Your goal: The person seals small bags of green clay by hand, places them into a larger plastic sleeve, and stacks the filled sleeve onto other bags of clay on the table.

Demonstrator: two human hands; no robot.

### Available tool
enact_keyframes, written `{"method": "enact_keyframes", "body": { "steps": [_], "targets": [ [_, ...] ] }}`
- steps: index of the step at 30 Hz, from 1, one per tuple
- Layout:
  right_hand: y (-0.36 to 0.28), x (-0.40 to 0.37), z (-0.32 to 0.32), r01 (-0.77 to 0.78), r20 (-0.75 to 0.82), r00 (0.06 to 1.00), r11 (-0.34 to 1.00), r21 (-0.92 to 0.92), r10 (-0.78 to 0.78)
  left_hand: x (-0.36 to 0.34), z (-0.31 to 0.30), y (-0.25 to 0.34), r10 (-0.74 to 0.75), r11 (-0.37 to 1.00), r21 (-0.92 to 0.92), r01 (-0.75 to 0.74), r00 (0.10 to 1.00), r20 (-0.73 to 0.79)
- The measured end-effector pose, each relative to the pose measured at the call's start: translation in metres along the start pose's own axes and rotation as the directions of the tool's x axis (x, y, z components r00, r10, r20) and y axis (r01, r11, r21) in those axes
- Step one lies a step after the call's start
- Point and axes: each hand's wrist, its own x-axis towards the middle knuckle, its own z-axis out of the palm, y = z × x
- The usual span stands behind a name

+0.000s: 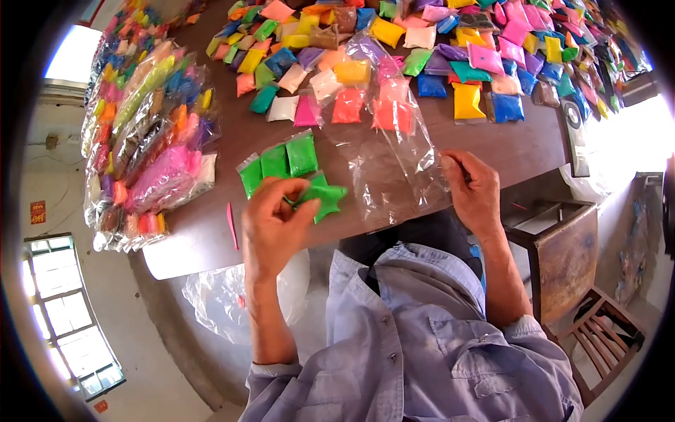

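My left hand (276,214) is closed, with thumb and fingers pinching a small green packet (327,193) at the near edge of the table. Just beyond it, a row of green packets (274,162) lies flat on the brown tabletop (517,148). My right hand (472,184) pinches the edge of a clear plastic bag (390,165), which spreads over the table between my hands. The bag's far end overlaps some pink and red packets (394,114).
A heap of colourful packets (422,60) covers the table's far side. Large filled clear bags (151,148) stand at the left. A pink stick-like tool (232,226) lies near the front edge. A wooden chair (566,260) stands at the right, below the tabletop.
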Motion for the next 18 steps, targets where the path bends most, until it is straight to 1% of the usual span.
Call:
{"method": "enact_keyframes", "body": {
  "steps": [1, 2, 4, 6, 8, 10, 12, 13, 14, 16, 17, 18],
  "targets": [
    [0.001, 0.000, 0.000, -0.002, -0.002, 1.000, 1.000, -0.008, 0.002, 0.000, 0.002, -0.001, -0.022, 0.977, -0.214, 0.014, 0.999, -0.036],
    [0.001, 0.000, 0.000, -0.014, 0.007, 1.000, 1.000, 0.002, 0.014, 0.000, 0.005, 0.001, -0.022, 0.975, -0.221, 0.014, 0.999, -0.032],
    [0.001, -0.001, -0.001, -0.024, 0.018, 1.000, 1.000, 0.005, 0.024, 0.003, 0.017, 0.022, -0.098, 0.963, -0.256, 0.085, 0.994, -0.039],
    [0.000, 0.000, -0.001, -0.026, 0.020, 0.999, 1.000, -0.003, 0.027, 0.008, 0.042, 0.033, -0.108, 0.951, -0.294, 0.100, 0.994, -0.012],
    [-0.004, 0.000, -0.002, -0.026, 0.019, 0.999, 1.000, -0.006, 0.026, 0.015, 0.066, 0.029, -0.135, 0.931, -0.333, 0.146, 0.989, 0.056],
    [-0.007, 0.000, -0.003, -0.025, 0.019, 0.999, 1.000, -0.011, 0.025, 0.019, 0.084, 0.024, -0.102, 0.937, -0.328, 0.121, 0.992, 0.075],
    [-0.009, 0.001, -0.003, -0.064, 0.039, 0.997, 0.998, -0.007, 0.065, 0.019, 0.098, 0.027, -0.038, 0.932, -0.356, 0.070, 0.995, 0.094],
    [-0.008, 0.000, -0.003, -0.064, 0.038, 0.997, 0.998, -0.011, 0.064, 0.020, 0.097, 0.036, -0.047, 0.946, -0.311, 0.091, 0.988, 0.148],
    [-0.005, 0.000, -0.001, -0.057, 0.029, 0.998, 0.998, -0.002, 0.057, 0.019, 0.102, 0.037, -0.046, 0.945, -0.313, 0.091, 0.988, 0.148],
    [-0.003, 0.001, -0.001, -0.050, 0.018, 0.999, 0.999, 0.006, 0.049, 0.018, 0.111, 0.039, 0.066, 0.961, -0.275, -0.012, 0.980, 0.186],
    [-0.003, 0.001, -0.001, -0.036, 0.005, 0.999, 0.999, -0.006, 0.036, 0.017, 0.112, 0.042, 0.098, 0.972, -0.229, -0.057, 0.981, 0.170],
    [-0.003, 0.001, -0.001, -0.023, -0.008, 1.000, 1.000, -0.018, 0.023, 0.017, 0.115, 0.039, 0.098, 0.972, -0.229, -0.057, 0.980, 0.171]
  ]
}}
